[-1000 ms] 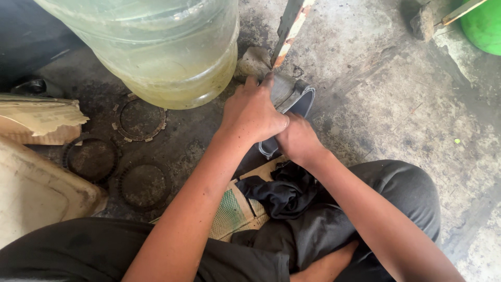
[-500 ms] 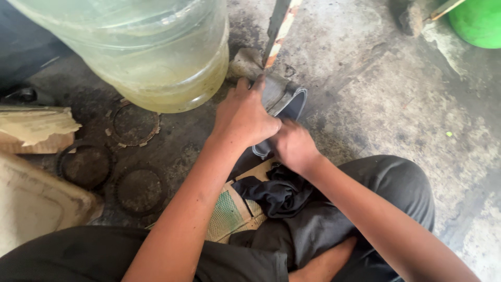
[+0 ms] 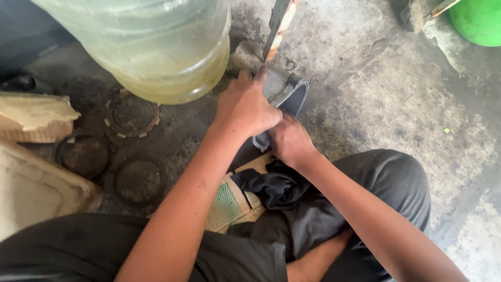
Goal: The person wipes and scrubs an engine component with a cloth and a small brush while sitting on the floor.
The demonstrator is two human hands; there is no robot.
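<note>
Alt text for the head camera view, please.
Both bare hands, left hand and right hand, grip a grey curved metal part on a stained concrete floor. A large clear plastic water jug stands left of it, with round rusty discs beside it.

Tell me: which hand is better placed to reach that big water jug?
Probably left. The left hand grips the grey metal part right beside the water jug; the right hand sits lower, farther away.
</note>
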